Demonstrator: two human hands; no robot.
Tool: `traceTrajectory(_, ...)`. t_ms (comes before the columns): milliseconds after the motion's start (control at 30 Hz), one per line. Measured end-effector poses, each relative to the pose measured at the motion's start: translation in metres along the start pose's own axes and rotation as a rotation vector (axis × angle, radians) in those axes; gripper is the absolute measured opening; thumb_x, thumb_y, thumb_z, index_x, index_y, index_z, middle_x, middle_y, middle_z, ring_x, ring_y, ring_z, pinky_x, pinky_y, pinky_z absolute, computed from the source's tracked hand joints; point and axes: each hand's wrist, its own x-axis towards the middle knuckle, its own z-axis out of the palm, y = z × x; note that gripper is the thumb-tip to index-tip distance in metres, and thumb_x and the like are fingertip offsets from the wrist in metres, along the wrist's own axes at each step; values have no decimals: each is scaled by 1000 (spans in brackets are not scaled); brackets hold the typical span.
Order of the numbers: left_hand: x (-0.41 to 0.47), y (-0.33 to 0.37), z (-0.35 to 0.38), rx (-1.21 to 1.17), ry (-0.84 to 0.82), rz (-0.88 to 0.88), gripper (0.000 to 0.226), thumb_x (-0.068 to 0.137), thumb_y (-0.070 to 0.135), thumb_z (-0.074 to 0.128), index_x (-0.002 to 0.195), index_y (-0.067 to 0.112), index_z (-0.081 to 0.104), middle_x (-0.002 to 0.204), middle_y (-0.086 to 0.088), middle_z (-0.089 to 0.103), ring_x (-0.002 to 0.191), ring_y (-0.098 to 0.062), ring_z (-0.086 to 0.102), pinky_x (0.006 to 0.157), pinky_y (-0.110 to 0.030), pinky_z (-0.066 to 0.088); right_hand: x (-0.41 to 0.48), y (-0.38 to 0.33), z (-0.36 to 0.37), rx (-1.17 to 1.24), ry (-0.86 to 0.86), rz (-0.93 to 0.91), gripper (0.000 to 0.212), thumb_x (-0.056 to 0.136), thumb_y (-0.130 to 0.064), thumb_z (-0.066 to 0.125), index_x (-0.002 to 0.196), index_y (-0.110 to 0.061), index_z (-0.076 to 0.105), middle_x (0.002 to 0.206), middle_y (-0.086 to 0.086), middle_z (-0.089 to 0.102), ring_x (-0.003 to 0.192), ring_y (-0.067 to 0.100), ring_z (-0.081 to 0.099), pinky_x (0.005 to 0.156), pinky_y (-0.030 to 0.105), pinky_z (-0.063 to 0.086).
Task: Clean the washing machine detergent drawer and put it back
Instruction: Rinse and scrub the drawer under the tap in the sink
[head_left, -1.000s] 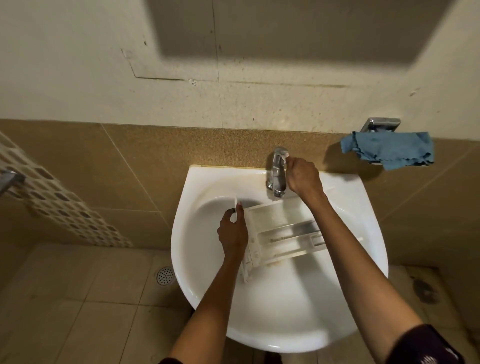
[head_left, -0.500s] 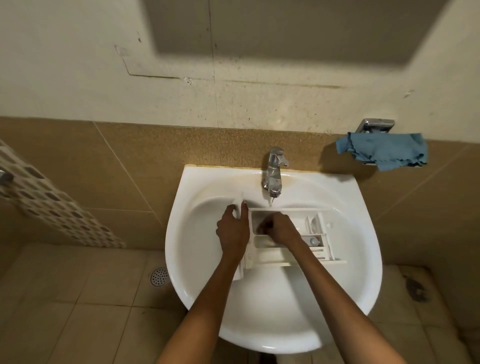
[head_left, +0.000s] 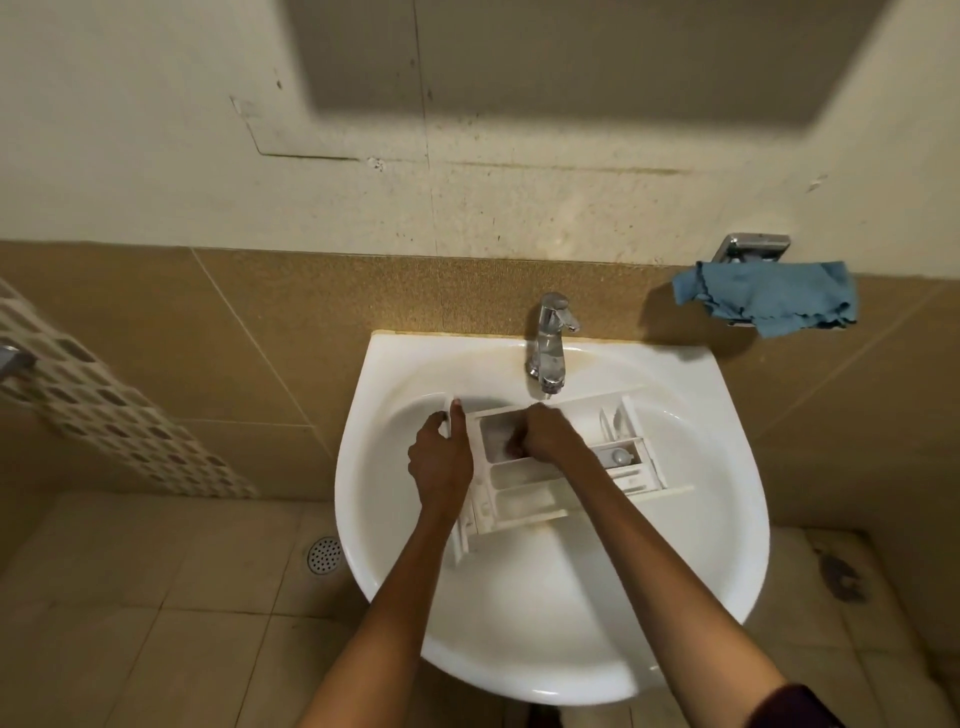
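A white plastic detergent drawer lies across the bowl of the white sink, under the chrome tap. A thin stream of water falls from the spout. My left hand grips the drawer's front panel at its left end. My right hand is curled, its fingers pressed down inside the drawer's large rear-left compartment. Smaller compartments show to the right of that hand.
A blue cloth hangs from a chrome holder on the wall at the right. A round floor drain lies left of the sink. Brown tiles back the sink, with a patterned tile strip at the left.
My right hand left the tap handle and came down into the drawer's rear compartment. Water now runs from the spout. The left hand kept its hold on the drawer.
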Motion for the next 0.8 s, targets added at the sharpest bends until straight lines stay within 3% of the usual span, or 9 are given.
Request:
traceTrajectory(100, 1, -2, -5, -15, 13, -4, 48, 96, 48, 37, 119, 13, 62, 117, -8, 65, 110, -27, 59, 105, -46, 39, -1, 15, -9, -113, 252, 228, 28, 94, -7, 41, 116, 2, 55, 122, 17, 59, 117, 30, 54, 94, 32, 42)
traceTrajectory(167, 1, -1, -5, -14, 9, -18, 47, 96, 47, 37, 119, 13, 61, 118, -8, 64, 111, -27, 58, 105, -46, 38, -5, 16, -7, -198, 309, 233, 31, 96, -6, 35, 119, -1, 55, 125, 15, 57, 119, 28, 53, 96, 31, 41)
traceTrajectory(367, 10, -3, -4, 14, -16, -58, 52, 95, 50, 36, 121, 11, 60, 122, -10, 62, 115, -30, 55, 105, -45, 37, -6, 7, -4, -4, -62, -66, 26, 87, -6, 52, 105, -12, 71, 112, 11, 67, 107, 26, 61, 94, 31, 46)
traceTrajectory(433, 10, -2, -2, 34, -32, -63, 52, 96, 50, 36, 120, 10, 59, 122, -11, 62, 115, -31, 55, 103, -44, 37, -2, 17, -15, 6, -5, 51, 27, 85, -6, 55, 108, -8, 68, 114, 14, 66, 111, 27, 59, 95, 32, 45)
traceTrajectory(533, 8, 2, 3, 61, -47, -67, 50, 97, 48, 36, 118, 10, 59, 120, -13, 62, 114, -32, 55, 103, -42, 36, -6, 34, -25, -27, 127, 373, 30, 87, -8, 50, 114, -3, 61, 121, 15, 60, 117, 30, 55, 94, 34, 44)
traceTrajectory(567, 7, 2, 5, 66, -50, -65, 49, 97, 47, 36, 118, 9, 59, 120, -13, 62, 114, -32, 55, 104, -42, 35, -8, 34, -23, -66, 128, 375, 29, 86, -9, 50, 112, -4, 62, 121, 14, 61, 116, 30, 56, 93, 34, 45)
traceTrajectory(633, 4, 4, 6, 85, -47, -51, 48, 97, 47, 35, 118, 10, 58, 119, -13, 62, 113, -32, 55, 104, -43, 35, -12, 25, -11, -85, 97, 236, 27, 88, -10, 51, 111, -5, 64, 119, 14, 63, 113, 29, 57, 92, 32, 45)
traceTrajectory(733, -7, 5, 7, 75, -5, 2, 47, 96, 47, 38, 121, 12, 56, 120, -9, 62, 113, -29, 56, 105, -41, 35, -16, 7, 2, 91, -68, -32, 21, 87, -8, 57, 102, -6, 71, 107, 13, 69, 103, 26, 62, 87, 28, 46)
traceTrajectory(800, -16, 6, 8, 74, 16, 19, 48, 95, 47, 40, 127, 14, 53, 120, -7, 63, 114, -28, 56, 104, -39, 35, -18, 5, -2, 153, -86, -65, 19, 82, -4, 62, 97, -5, 74, 100, 13, 71, 98, 24, 64, 81, 26, 48)
